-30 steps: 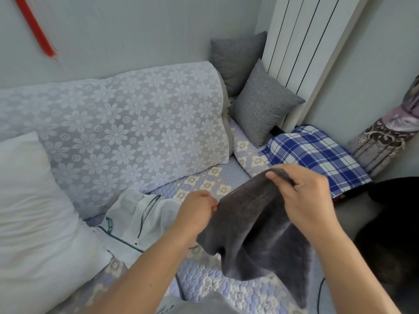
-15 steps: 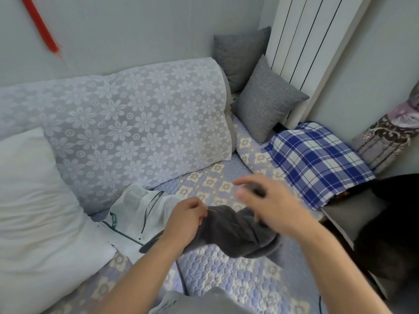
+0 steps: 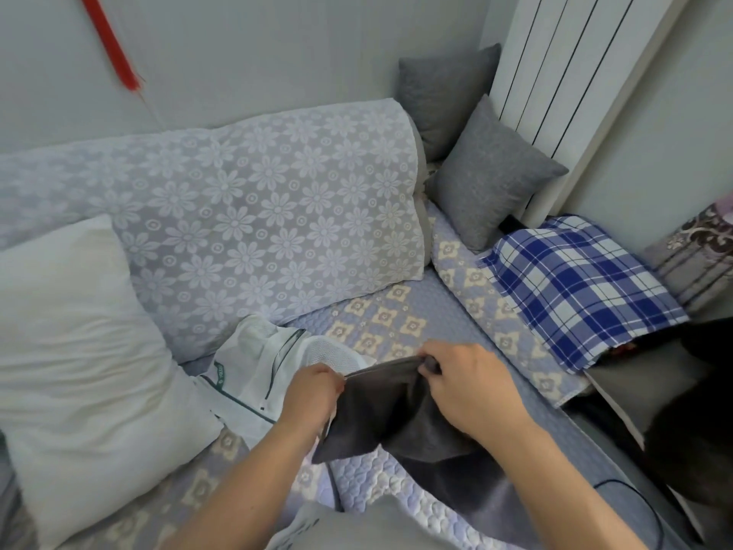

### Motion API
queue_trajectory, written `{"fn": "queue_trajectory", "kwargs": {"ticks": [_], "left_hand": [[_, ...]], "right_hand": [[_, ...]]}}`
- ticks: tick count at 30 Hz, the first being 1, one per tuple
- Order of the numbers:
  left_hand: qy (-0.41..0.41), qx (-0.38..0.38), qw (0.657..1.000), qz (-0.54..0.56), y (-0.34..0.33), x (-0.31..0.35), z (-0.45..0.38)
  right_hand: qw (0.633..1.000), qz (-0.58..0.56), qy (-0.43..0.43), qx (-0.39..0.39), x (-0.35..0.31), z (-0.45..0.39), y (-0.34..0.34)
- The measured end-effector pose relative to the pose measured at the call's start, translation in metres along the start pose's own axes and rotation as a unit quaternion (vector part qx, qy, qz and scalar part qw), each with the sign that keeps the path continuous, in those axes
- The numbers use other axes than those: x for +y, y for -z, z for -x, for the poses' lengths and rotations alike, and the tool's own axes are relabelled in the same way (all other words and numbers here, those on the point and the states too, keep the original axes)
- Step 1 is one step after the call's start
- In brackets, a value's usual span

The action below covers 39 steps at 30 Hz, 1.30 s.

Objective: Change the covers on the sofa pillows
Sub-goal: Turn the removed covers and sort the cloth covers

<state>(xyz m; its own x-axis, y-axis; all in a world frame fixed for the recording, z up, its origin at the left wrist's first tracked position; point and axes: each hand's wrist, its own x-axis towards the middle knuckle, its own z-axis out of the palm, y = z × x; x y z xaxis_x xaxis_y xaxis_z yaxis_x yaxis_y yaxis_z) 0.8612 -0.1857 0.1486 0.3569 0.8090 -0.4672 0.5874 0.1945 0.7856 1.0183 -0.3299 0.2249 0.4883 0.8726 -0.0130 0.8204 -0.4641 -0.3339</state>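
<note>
Grey cover (image 3: 396, 414) btm under right forearm

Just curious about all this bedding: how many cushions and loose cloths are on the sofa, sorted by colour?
Grey cushions: 2
White pillow: 1
Dark grey cover, held by left hand and right hand: 1
Blue checked cloth: 1
White mesh bag: 1
Total: 6

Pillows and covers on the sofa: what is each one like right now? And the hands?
Dark grey cover: empty, limp, top edge stretched between both hands.
Left hand: pinching the cover's left edge.
Right hand: pinching the cover's right edge.
White pillow: bare, leaning on the sofa back.
Two grey pillows: covered, propped in the corner.
White mesh bag: crumpled on the seat.
Blue checked cloth: spread flat.
</note>
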Motion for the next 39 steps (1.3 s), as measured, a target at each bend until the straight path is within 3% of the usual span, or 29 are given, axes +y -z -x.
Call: {"fn": "queue_trajectory", "kwargs": {"ticks": [6,8,10,13,15,16,17,19,21,25,27,29,32,33,37,39], "left_hand": [[0.019,0.067,0.997,-0.022,0.021,-0.032,-0.018],[-0.007,0.069,0.994,-0.086,0.024,-0.037,-0.016],[-0.089,0.071,0.983,-0.147,0.025,-0.042,-0.012],[-0.226,-0.038,0.95,-0.21,0.022,-0.037,-0.004],[-0.28,-0.119,0.909,-0.286,0.008,-0.028,0.0],[-0.306,-0.123,0.9,-0.285,0.001,-0.022,0.003],[-0.316,-0.107,0.906,-0.262,-0.005,-0.019,0.004],[-0.259,-0.063,0.947,-0.18,-0.002,-0.018,-0.003],[-0.192,-0.031,0.966,-0.171,0.018,-0.027,-0.022],[-0.096,0.03,0.94,-0.325,0.084,-0.048,-0.063],[-0.067,0.017,0.925,-0.374,0.104,-0.049,-0.074],[-0.04,-0.055,0.921,-0.384,0.11,-0.043,-0.081],[0.097,-0.247,0.933,-0.241,0.108,-0.027,-0.065],[0.135,-0.281,0.933,-0.18,0.109,-0.022,-0.057],[0.204,-0.227,0.952,0.029,0.107,-0.017,-0.042],[0.211,-0.184,0.955,0.093,0.102,-0.013,-0.041]], "right_hand": [[0.994,-0.014,-0.11,0.025,0.031,-0.001,0.034],[0.996,-0.021,-0.089,-0.011,0.036,0.0,0.039],[0.996,-0.04,-0.038,-0.069,0.034,0.004,0.042],[0.988,-0.078,0.021,-0.133,0.028,0.007,0.051],[0.984,-0.113,0.034,-0.132,0.024,0.008,0.058],[0.982,-0.136,0.036,-0.126,0.023,0.008,0.063],[0.979,-0.159,0.036,-0.119,0.022,0.007,0.067],[0.976,-0.194,-0.003,-0.099,0.034,0.004,0.068],[0.968,-0.216,-0.117,-0.058,0.062,-0.005,0.061],[0.886,-0.234,-0.397,0.056,0.135,-0.022,0.036],[0.848,-0.257,-0.453,0.095,0.144,-0.023,0.017],[0.829,-0.286,-0.472,0.092,0.14,-0.023,-0.006],[0.791,-0.359,-0.495,0.022,0.131,-0.025,-0.025],[0.768,-0.393,-0.506,-0.004,0.131,-0.025,-0.027],[0.628,-0.576,-0.52,-0.049,0.143,-0.019,-0.025],[0.585,-0.648,-0.483,-0.065,0.14,-0.017,-0.02]]}}
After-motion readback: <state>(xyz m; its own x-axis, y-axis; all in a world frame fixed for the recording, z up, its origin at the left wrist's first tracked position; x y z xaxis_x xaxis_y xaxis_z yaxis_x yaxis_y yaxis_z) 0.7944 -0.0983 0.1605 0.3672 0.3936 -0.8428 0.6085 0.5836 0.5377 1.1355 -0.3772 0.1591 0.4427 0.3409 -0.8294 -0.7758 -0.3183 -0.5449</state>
